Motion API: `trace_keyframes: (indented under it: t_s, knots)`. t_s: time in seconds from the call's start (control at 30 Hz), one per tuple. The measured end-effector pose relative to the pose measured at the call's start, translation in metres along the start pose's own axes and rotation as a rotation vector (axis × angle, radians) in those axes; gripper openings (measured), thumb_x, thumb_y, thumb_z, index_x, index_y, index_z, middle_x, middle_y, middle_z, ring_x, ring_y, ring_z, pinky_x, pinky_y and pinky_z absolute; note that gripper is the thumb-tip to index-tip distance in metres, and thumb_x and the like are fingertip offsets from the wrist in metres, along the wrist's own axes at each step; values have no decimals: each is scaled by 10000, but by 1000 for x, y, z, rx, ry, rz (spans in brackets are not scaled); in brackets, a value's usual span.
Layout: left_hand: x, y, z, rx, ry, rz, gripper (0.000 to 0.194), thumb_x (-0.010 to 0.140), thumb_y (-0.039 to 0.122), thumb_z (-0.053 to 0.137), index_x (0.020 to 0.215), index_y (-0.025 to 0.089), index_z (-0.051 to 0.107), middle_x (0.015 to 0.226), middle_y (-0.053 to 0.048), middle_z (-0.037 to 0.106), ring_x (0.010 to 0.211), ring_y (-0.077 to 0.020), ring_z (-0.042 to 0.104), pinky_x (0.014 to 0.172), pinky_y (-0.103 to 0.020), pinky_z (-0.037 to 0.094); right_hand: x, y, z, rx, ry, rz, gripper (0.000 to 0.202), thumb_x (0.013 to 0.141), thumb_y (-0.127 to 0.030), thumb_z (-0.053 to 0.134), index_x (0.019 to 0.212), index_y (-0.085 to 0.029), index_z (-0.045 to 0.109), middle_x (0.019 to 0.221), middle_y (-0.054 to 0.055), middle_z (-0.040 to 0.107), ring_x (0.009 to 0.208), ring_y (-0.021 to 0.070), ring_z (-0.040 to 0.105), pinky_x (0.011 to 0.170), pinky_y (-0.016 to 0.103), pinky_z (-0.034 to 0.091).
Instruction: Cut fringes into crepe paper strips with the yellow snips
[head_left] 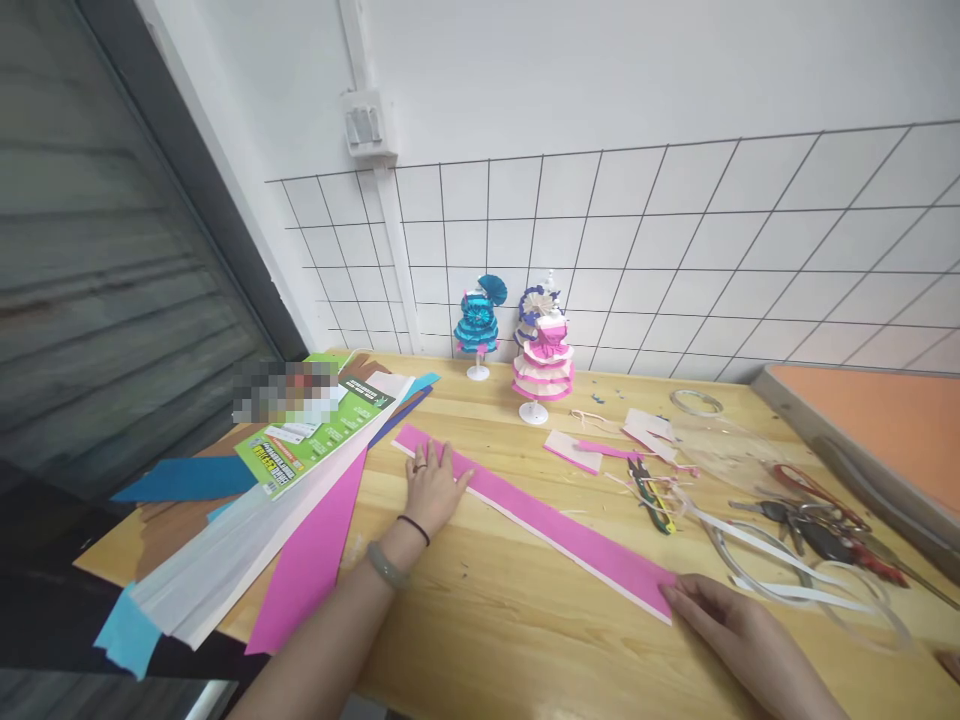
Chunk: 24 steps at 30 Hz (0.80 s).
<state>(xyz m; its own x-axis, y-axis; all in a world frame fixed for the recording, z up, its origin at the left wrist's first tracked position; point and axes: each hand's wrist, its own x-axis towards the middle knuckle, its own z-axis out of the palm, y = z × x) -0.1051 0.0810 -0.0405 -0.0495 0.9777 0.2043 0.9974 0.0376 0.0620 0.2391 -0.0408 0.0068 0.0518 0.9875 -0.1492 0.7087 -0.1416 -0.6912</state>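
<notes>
A long pink strip of what looks like crepe paper, with a white lower edge, lies diagonally across the wooden table. My left hand rests flat on its far left part, fingers spread. At the near right end, my right hand pinches the strip's corner between thumb and fingers. Beyond the strip stand small paper dresses on white stands: a pink and white one, a teal one, and a purple and cream one partly hidden behind the pink one.
Papers in pink, white and blue lie at left under a green printed sheet. Cutting pliers, paper scraps, keys and ribbon coils lie right. A wire grid lines the wall.
</notes>
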Motion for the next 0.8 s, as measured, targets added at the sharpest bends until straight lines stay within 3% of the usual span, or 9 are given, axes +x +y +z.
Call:
trace_keyframes:
  t_s: [0.4, 0.67, 0.8]
  knots:
    - [15, 1, -2, -75, -146, 64, 705, 807, 645, 216, 1357, 219, 331, 1436, -163, 264, 1323, -356, 187, 1020, -569, 151, 0, 6, 5, 3, -36, -11, 350, 705, -529, 505, 622, -202, 595, 582, -2, 634, 551, 174, 564, 492, 217, 415]
    - [13, -3, 0, -127, -120, 82, 667, 827, 604, 245, 1366, 217, 310, 1443, -146, 258, 1333, -334, 173, 1033, -559, 137, 3, 11, 3, -28, -71, 23, 334, 691, -515, 534, 683, -195, 630, 647, 1, 675, 600, 191, 596, 511, 226, 429]
    - [14, -10, 1, -146, -74, 91, 670, 834, 573, 282, 1360, 160, 324, 1434, -167, 266, 1333, -328, 175, 1046, -510, 168, 7, 13, 2, -36, -85, 26, 372, 691, -528, 536, 772, -188, 662, 736, 28, 706, 676, 220, 625, 562, 247, 457]
